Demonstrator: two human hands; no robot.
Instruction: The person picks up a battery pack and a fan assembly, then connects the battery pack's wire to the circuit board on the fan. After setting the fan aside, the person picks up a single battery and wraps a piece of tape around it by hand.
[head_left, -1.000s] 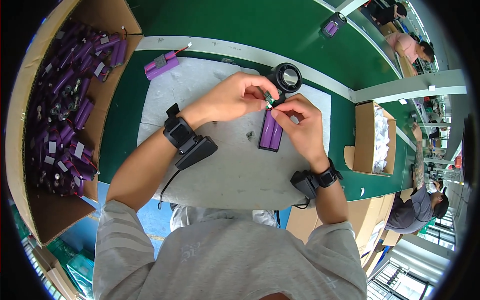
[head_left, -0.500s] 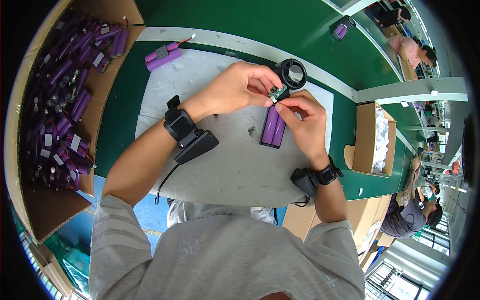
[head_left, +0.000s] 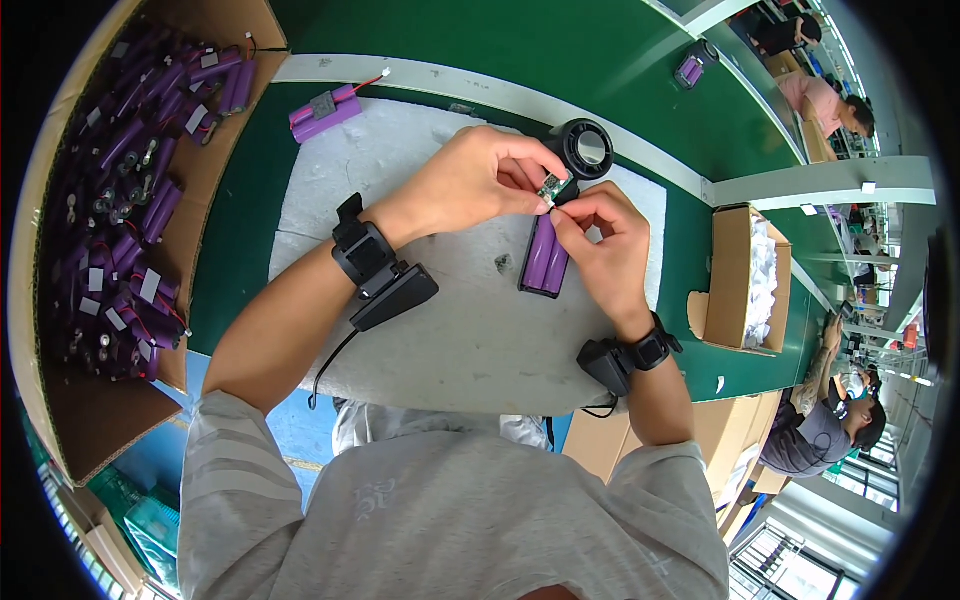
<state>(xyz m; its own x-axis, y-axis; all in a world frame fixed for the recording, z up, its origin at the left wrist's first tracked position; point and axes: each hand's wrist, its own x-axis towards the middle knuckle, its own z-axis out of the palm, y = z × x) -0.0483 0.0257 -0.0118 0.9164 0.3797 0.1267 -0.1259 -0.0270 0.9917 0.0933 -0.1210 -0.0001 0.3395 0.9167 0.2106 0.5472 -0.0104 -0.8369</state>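
From here I see the left hand (head_left: 480,180) above the far half of the pale mat (head_left: 450,345) on the green desk (head_left: 235,235), thumb and fingers grasping a small green circuit board (head_left: 554,186). The right hand (head_left: 612,248) comes in from the other side, thumb and forefinger tips pinched together at the board's near end, beside a tiny white plug (head_left: 547,202); whether they have the plug or a wire between them, I cannot tell. The board is above the mat, right of its middle, over the handheld fan (head_left: 586,148) lying there. The fan's round black head is at the mat's far edge, and two purple batteries (head_left: 544,260) sit side by side in its handle, pointing toward the near edge.

A loose purple battery pack (head_left: 325,114) with a red wire lies at the mat's far left corner. Along the desk's left side stands a big cardboard box (head_left: 110,430), with a heap of similar packs in it (quite a jumble, wires and all). Near the desk's right edge is a smaller box (head_left: 730,275) holding white pieces (head_left: 762,285). Beyond the white strip (head_left: 440,92), another fan (head_left: 693,66) lies on green surface.
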